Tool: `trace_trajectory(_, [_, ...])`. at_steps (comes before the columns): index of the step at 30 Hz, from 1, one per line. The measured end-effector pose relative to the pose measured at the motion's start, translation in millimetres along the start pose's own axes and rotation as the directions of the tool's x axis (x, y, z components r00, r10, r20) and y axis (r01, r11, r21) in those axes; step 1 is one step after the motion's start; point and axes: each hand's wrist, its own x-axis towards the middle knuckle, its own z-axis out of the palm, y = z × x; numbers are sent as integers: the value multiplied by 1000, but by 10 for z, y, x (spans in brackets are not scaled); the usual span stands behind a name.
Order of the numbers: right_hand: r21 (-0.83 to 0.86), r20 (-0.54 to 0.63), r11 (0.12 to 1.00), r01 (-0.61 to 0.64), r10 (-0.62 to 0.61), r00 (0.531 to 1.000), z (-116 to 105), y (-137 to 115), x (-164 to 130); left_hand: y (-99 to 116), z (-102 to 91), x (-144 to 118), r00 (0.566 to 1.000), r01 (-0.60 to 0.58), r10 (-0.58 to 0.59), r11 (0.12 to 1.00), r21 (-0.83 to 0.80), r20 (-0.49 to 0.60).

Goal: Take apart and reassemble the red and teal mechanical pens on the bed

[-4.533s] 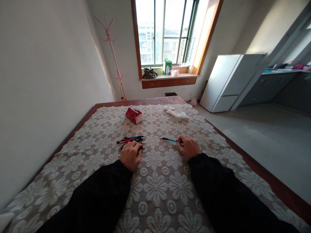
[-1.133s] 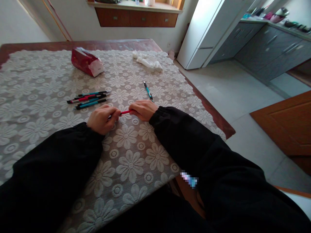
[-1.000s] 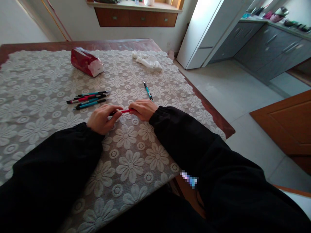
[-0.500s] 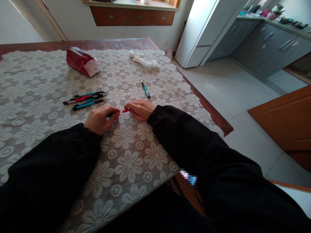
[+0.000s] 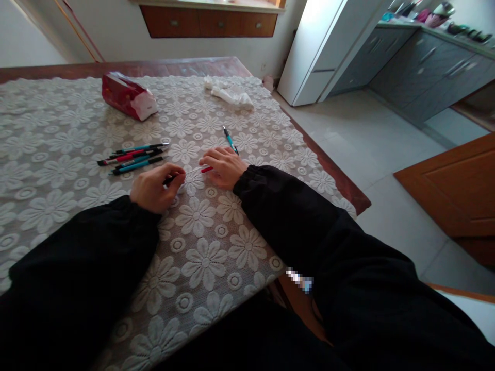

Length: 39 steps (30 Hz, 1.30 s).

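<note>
**Two hands, one pen pulled into two parts**

We see our left hand (image 5: 154, 188) curled narrowly around a short black piece of a pen (image 5: 169, 180), pinched between thumb and forefinger, with the heel of the hand resting on the white lace tablecloth with a flower pattern (image 5: 204, 263). Our right hand (image 5: 224, 166) sits at about 2 o'clock from the left one, fingers closed on the red plastic barrel of a pen (image 5: 206, 169); a thin pale tip shows at the barrel's left end, pointing toward the black piece. The two parts lie roughly in one line with a small gap between them, which we judge means the pen is held apart, each hand steadying its own half just above the cloth. Both wrists rest low, probably for control over such small parts.

The red barrel is slim and glossy; most of it is hidden under our fingers, so we cannot tell how long it is.

At about 10 o'clock from the left hand lies a loose bunch of slim red, teal and black pens (image 5: 133, 156), side by side and near parallel. A single teal pen with a black grip (image 5: 230, 139) lies just past the right hand at 12 o'clock, its near end beside our fingers. Farther off, at 11 o'clock, sits a red soft tissue pack (image 5: 127, 96), and at 12 o'clock a crumpled white tissue (image 5: 230, 95).
</note>
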Motion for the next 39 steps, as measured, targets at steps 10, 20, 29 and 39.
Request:
trace_trajectory(10, [-13, -27, 995, 104, -104, 994, 12, -4, 14, 29, 23, -17, 996, -85, 86, 994, -70, 4])
trace_trajectory(20, [51, 23, 991, 125, -126, 992, -15, 32, 2, 98, -33, 3, 995, -97, 96, 990, -103, -8])
trace_trajectory(29, [96, 23, 983, 156, -159, 987, 30, 37, 3, 86, -55, 12, 988, -96, 120, 971, -217, 97])
trace_trajectory(39, [148, 50, 976, 158, -167, 985, 33, 46, 14, 85, -48, 4, 994, -14, 40, 972, -235, 104])
